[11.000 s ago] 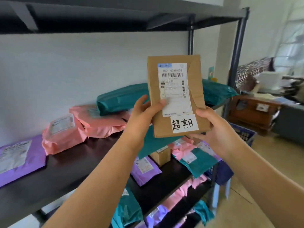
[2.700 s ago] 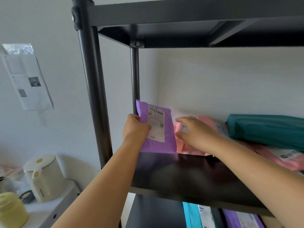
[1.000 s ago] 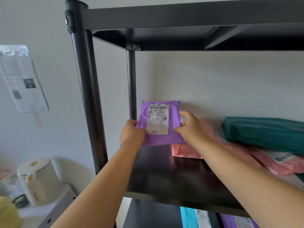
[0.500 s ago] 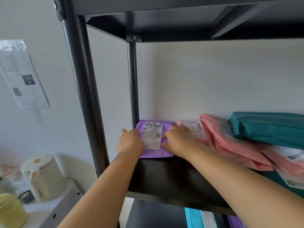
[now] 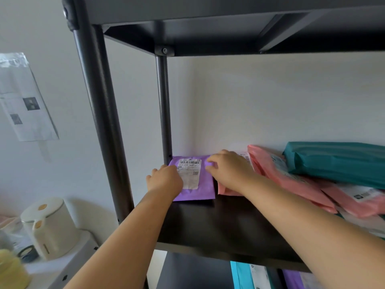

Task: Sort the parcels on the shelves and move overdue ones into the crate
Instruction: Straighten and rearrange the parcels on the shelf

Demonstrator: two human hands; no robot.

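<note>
L hand (image 5: 166, 180), R hand (image 5: 229, 172) touching purple parcel (image 5: 206, 185), shelf (image 5: 218, 226) corner

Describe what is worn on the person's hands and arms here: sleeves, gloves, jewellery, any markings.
Nothing is worn that shows. The left hand and the right hand have no gloves, rings or bands. The left forearm and the right forearm are uncovered to the picture's edge: no sleeve, watch, bracelet or marking is in view.

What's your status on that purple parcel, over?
Left hand and right hand at purple parcel sides, grip unclear. Parcel flat on shelf, label up. Pink parcel alongside, not blocking.
</note>
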